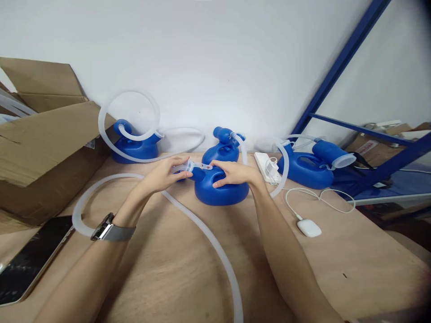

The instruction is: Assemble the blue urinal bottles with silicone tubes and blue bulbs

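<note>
My left hand [164, 175] pinches a clear plastic connector [192, 167] at the neck of a blue plastic bottle [218, 192], which stands on the table. My right hand [232, 174] grips the top of that bottle through its handle, with the fingertips close to the connector. A translucent silicone tube [202, 229] curves across the table from beneath my left wrist toward the bottom of the view. Where the tube's end meets the connector is hidden by my fingers.
Several similar blue bottles with tubing [133, 150] stand along the wall, beyond a plywood table [161, 269]. A cardboard box [40, 134] and a phone [33, 260] lie at the left. At the right are a white power strip [264, 165], a white corded device [309, 228] and a blue metal frame [343, 76].
</note>
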A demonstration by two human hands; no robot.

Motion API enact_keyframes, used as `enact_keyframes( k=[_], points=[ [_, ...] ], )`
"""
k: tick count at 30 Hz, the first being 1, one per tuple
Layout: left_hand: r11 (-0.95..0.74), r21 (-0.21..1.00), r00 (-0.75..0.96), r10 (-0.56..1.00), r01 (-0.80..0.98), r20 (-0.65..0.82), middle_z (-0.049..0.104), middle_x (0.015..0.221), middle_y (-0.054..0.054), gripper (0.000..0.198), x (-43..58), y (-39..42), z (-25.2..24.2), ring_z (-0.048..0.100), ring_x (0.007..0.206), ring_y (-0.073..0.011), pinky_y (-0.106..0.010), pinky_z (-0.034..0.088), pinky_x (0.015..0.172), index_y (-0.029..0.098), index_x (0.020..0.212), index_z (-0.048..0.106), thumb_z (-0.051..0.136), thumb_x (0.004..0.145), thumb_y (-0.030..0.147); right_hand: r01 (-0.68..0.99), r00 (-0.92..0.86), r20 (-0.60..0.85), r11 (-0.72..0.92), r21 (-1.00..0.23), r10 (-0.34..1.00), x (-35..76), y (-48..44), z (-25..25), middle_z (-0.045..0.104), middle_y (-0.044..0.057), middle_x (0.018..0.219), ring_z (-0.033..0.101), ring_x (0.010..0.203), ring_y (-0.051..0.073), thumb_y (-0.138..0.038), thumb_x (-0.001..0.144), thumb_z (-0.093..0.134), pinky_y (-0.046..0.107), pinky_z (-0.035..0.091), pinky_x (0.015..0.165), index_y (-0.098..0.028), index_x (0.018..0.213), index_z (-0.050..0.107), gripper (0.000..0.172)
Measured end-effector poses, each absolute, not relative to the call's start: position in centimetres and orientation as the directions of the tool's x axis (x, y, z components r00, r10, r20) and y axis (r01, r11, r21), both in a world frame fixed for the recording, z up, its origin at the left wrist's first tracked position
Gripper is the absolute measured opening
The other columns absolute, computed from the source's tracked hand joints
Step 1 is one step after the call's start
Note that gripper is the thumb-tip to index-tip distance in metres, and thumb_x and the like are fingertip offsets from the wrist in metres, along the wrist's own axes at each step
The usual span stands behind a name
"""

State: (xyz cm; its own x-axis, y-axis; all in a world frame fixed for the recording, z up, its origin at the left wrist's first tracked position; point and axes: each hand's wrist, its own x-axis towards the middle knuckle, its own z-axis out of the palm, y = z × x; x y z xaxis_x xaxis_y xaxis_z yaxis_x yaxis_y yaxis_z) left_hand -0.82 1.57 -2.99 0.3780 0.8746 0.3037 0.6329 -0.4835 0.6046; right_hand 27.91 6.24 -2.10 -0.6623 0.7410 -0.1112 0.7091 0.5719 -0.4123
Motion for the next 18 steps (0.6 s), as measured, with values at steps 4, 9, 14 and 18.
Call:
enact_keyframes(
  k=[4,9,14,18],
  points=[
    [-0.506,0.576,0.395,0.862,0.642,0.318,0.067,0.143,-0.013,0.065,-0.3,1.5,-3.1,0.062,0.132,-0.0349,-0.04,0.053,0.109,0.017,0.133,0.073,0.064,0.091,0.066,0.697,-0.67,-0.089,0.583,-0.418,0.737,28.0,6.3,-2.4,0.069,0.01,0.138,0.069,0.114,0.031,-0.049,0.084,0.081,0.04,0.052,0.097,-0.025,0.144,0.055,0.069],
    [-0.533,0.45,0.415,0.844,0.716,0.339,0.07,0.134,-0.014,0.057,0.3,1.4,-3.0,0.064,0.125,-0.0345,-0.042,0.054,0.106,0.018,0.129,0.074,0.058,0.095,0.061,0.681,-0.658,-0.042,0.571,-0.459,0.752,28.1,5.9,-2.6,0.065,0.008,0.147,0.066,0.126,0.031,-0.046,0.083,0.083,0.041,0.049,0.106,-0.027,0.145,0.057,0.07],
    [-0.514,0.279,0.422,0.845,0.811,0.329,0.071,0.13,-0.017,0.048,0.8,0.6,-2.9,0.067,0.12,-0.0333,-0.041,0.052,0.105,0.015,0.133,0.068,0.053,0.101,0.048,0.677,-0.639,-0.003,0.56,-0.478,0.769,28.2,6.0,-2.9,0.068,0.008,0.145,0.065,0.131,0.034,-0.049,0.079,0.085,0.045,0.048,0.111,-0.027,0.145,0.062,0.073],
    [-0.359,0.109,0.316,0.905,0.927,0.285,0.068,0.138,-0.022,0.059,2.6,-0.7,-3.2,0.066,0.123,-0.0371,-0.044,0.049,0.104,0.013,0.149,0.053,0.058,0.102,0.05,0.691,-0.607,0.018,0.539,-0.483,0.795,28.1,6.1,-3.0,0.069,0.007,0.143,0.065,0.133,0.035,-0.054,0.074,0.089,0.047,0.047,0.113,-0.03,0.142,0.065,0.076]
  ],
)
